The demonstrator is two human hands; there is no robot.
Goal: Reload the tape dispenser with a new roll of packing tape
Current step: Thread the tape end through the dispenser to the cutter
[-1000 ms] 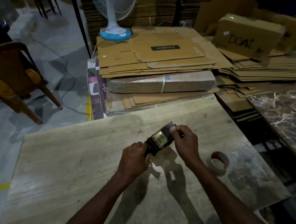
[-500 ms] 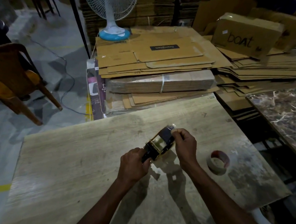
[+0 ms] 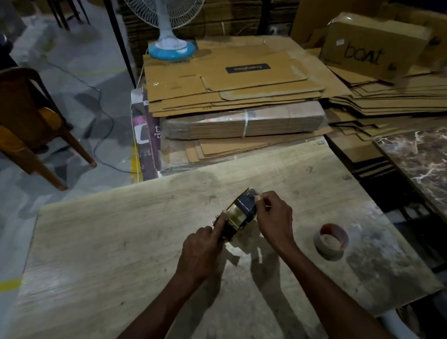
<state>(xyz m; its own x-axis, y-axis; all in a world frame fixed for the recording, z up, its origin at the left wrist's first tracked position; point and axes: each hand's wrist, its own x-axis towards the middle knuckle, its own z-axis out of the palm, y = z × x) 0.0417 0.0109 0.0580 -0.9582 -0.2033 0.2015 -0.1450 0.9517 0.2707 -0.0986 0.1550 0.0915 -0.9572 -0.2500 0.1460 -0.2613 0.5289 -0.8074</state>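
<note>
A dark tape dispenser (image 3: 239, 215) with a shiny clear roll in it is held just above the pale wooden table (image 3: 97, 252). My left hand (image 3: 201, 252) grips its near end, index finger lying along its left side. My right hand (image 3: 275, 219) pinches the far top end with thumb and fingertips. A cardboard tape core with a red rim (image 3: 331, 241) lies on the table to the right of my hands, apart from them.
Flattened cardboard stacks (image 3: 233, 87) and a "boat" box (image 3: 373, 47) lie beyond the table's far edge, with a standing fan (image 3: 164, 11) on them. A marble slab (image 3: 438, 164) lies to the right, a brown chair (image 3: 15, 119) to the left.
Both hands and the dispenser stayed at the same spot on the table. My left index finger now stretches along the dispenser's side; the right fingers shifted slightly on the far end.
</note>
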